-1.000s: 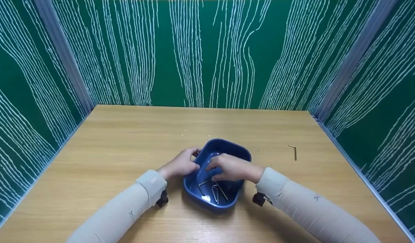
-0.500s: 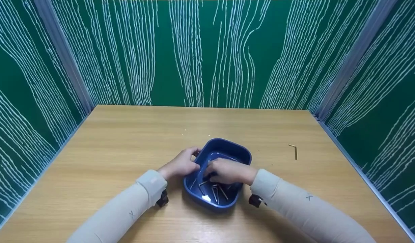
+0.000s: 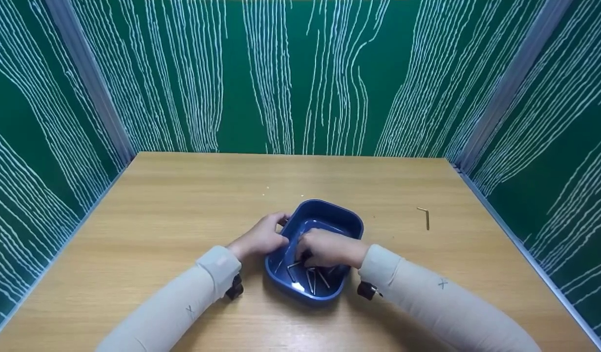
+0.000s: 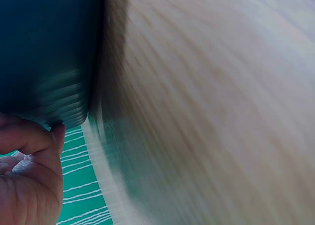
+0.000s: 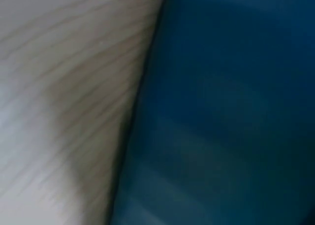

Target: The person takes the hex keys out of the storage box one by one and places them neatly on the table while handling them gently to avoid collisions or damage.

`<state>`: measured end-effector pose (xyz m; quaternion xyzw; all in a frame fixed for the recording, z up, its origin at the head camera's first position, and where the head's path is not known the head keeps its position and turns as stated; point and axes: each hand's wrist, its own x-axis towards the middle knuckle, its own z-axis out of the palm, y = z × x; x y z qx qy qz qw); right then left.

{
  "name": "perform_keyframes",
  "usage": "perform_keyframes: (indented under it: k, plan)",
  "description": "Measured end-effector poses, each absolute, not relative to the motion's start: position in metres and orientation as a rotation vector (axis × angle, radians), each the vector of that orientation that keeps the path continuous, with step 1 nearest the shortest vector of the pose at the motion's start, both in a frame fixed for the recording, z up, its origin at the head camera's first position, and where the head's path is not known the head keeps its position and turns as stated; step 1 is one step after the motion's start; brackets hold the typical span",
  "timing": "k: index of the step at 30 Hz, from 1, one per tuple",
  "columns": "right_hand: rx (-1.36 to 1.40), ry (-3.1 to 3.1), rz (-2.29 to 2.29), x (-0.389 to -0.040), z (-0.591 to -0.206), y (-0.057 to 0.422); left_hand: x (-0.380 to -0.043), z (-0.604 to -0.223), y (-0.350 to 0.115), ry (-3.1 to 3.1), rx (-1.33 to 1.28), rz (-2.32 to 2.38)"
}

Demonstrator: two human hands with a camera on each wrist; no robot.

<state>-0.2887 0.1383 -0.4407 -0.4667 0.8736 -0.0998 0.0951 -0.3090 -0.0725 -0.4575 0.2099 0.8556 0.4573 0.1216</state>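
Note:
A dark blue plastic bin stands on the wooden table. My left hand grips its left wall, thumb at the rim and fingers on the outside. The left wrist view has that hand against the bin's outer side. Inside the bin, my right hand reaches down with bent fingers, close over several L-shaped hex keys on the bottom. Its fingertips are partly hidden, and I cannot tell whether they pinch a key. Only the bin's wall and the table fill the right wrist view.
One more hex key, brass-coloured, lies on the table to the right of the bin. Tiny pale specks dot the wood beyond it. Green panels with white wavy lines enclose the back and both sides.
My right hand has gone lower into the bin and slightly left, its fingers drawn closer together. The left hand keeps its place on the bin, which has not moved.

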Motion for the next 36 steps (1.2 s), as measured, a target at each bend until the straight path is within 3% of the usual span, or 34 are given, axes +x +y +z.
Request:
perform_keyframes:
  k: [15, 36]
  plan:
    - [-1.33, 2.563, -0.285, -0.289, -0.441, 0.138, -0.309, -0.459, -0.072, 2.5, 0.613, 1.32]
    - [-1.221, 2.707, -0.42, -0.296, -0.399, 0.169, -0.311, -0.459, -0.073, 2.506, 0.628, 1.329]
